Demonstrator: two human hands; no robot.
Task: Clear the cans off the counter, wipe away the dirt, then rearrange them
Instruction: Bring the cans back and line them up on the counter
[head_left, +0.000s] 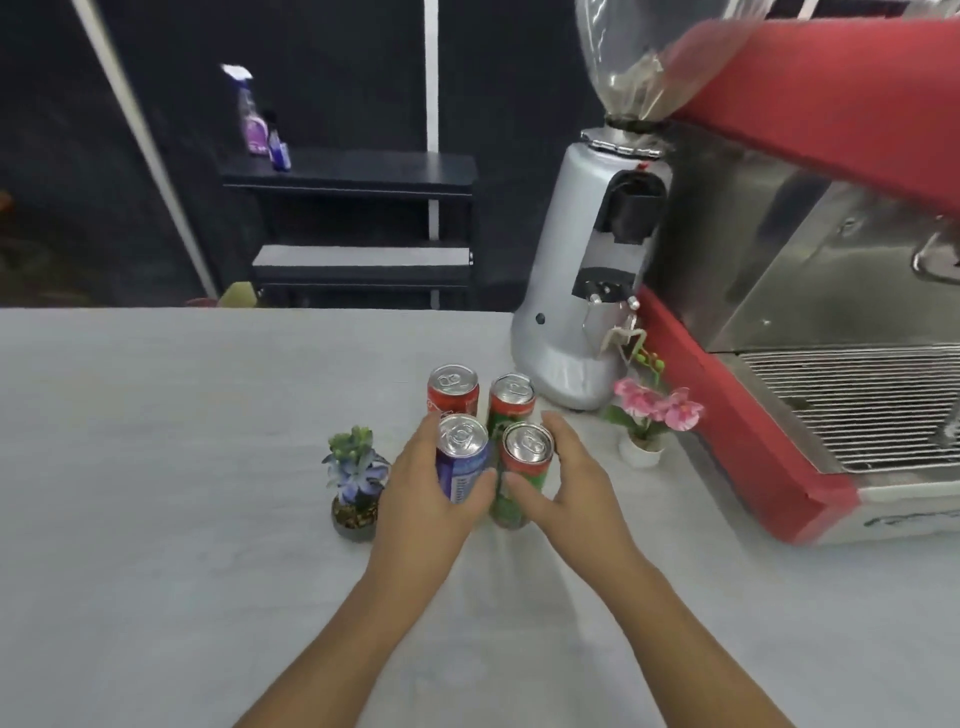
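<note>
Four slim aluminium cans, upright in a tight two-by-two cluster on the pale, faintly mottled counter (156, 441), each with a dull silver lid and pull tab. Front left: blue can (461, 460), glossy wrap with white lettering, gripped by the left hand (423, 499), fingers curled behind it and thumb pressed across its front. Front right: green and red can (522, 470), held by the right hand (569, 486), fingers wrapped round the far side, thumb laid against the near face. Both front cans touching or nearly touching each other; whether lifted off the surface or resting on it, impossible to tell. Behind them, untouched: red can (453, 389) at back left, second green and red can (511, 402) at back right, just beside each other.

Just left of the cluster, small artificial succulent (356, 467), spiky blue-green leaves in a round dark pot with pebbly filling. To the right, plastic pink orchid (657, 408) in a small white pot. Behind the cans, grinder (582, 291), smooth rounded silver body, black chute, clear bulbous hopper on top. Further right, espresso machine (810, 270), brushed steel panels, red trim, ridged wire drip grate. Beyond the counter edge, dark shelf (353, 174) against a black wall, with a blurred purple spray bottle (252, 117) on it.
</note>
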